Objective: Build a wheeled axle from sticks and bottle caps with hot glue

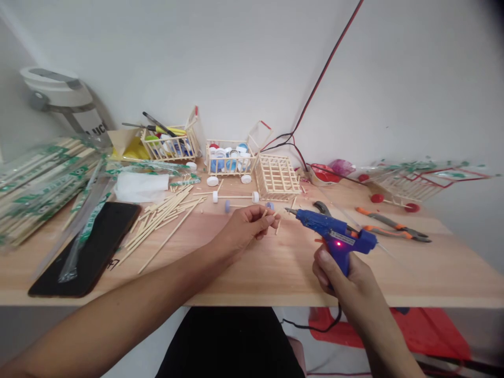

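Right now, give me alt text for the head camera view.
The right hand grips a blue glue gun, its red light on, nozzle toward a small stick pinched in the left hand. Stick carts holding bottle caps, loose sticks and pliers sit on the wooden table.

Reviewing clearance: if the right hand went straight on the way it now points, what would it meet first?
Probably the short wooden stick in the left hand, just past the nozzle of the blue hot glue gun in the right hand, though depth is unclear.
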### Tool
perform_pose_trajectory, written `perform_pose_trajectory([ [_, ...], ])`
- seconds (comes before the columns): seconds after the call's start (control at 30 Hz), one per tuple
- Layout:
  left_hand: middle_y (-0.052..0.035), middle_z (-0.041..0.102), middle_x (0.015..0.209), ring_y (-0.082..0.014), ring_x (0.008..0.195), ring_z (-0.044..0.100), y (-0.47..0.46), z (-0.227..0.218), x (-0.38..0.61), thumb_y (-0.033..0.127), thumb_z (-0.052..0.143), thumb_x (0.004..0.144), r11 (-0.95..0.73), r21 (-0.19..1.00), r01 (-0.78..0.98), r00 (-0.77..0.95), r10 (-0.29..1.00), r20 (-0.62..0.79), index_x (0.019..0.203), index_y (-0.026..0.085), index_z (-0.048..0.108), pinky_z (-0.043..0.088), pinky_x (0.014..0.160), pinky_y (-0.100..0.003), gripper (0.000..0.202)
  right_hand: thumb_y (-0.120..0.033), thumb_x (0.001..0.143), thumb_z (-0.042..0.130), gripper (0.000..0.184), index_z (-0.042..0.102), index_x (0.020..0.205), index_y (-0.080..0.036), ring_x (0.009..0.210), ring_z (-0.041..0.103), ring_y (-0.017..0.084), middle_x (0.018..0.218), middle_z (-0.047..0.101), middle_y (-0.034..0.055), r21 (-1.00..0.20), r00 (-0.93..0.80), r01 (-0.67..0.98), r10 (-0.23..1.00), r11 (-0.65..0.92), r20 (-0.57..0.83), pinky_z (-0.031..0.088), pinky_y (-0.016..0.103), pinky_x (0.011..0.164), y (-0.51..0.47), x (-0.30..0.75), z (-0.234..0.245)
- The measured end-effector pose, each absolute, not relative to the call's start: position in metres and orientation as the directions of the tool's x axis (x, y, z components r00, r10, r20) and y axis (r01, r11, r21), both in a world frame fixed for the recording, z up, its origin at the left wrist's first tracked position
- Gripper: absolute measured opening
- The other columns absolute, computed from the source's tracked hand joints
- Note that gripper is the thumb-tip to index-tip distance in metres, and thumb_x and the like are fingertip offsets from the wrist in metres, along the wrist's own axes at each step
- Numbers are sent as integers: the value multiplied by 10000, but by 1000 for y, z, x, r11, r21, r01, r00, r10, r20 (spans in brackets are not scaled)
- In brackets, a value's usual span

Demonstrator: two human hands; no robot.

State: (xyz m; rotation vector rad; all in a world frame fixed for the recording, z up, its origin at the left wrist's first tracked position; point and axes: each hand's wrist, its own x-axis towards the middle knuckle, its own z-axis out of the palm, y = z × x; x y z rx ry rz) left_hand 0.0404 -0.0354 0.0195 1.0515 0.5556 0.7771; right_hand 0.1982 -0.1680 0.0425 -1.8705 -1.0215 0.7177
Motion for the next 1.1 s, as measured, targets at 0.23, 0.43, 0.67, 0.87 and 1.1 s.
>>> perform_pose_trajectory([
  [0.23, 5, 575, 689, -47, 532, 364, -36, 20, 40, 405, 697, 777, 262, 928, -265, 627, 778, -41, 740, 112, 635, 253, 531, -220, 301, -600, 792, 583, 425, 444, 694, -210, 454, 371, 98, 517, 436, -45, -894, 497, 355, 865, -274, -68, 293, 227, 424, -168, 201, 38],
  [0.43, -16, 609, 739, -47, 532, 360, -38, 22, 40, 426, 694, 774, 265, 933, -243, 625, 779, -58, 734, 114, 638, 260, 537, -228, 320, -581, 809, 583, 417, 447, 691, -204, 465, 376, 93, 521, 440, -41, -893, 486, 357, 871, -272, -72, 294, 222, 435, -169, 202, 37],
  [0.67, -18, 599, 726, -53, 535, 371, -37, 21, 41, 448, 676, 788, 269, 933, -239, 630, 774, -62, 745, 114, 640, 253, 535, -234, 339, -592, 797, 586, 426, 447, 676, -208, 460, 378, 99, 517, 441, -41, -895, 490, 349, 868, -279, -80, 301, 227, 432, -169, 198, 42],
  [0.87, -7, 574, 704, -53, 536, 378, -38, 21, 41, 433, 664, 803, 274, 927, -257, 632, 773, -54, 761, 111, 645, 248, 537, -233, 325, -579, 799, 593, 420, 460, 678, -200, 457, 367, 87, 511, 438, -46, -895, 498, 352, 865, -275, -70, 297, 217, 431, -169, 197, 43],
  [1.1, -6, 572, 722, -54, 548, 386, -38, 20, 42, 439, 660, 804, 292, 925, -244, 631, 772, -77, 859, 104, 671, 252, 536, -230, 340, -594, 793, 587, 419, 466, 706, -202, 462, 373, 98, 529, 439, -44, -886, 501, 352, 860, -301, -93, 298, 232, 436, -169, 199, 42],
])
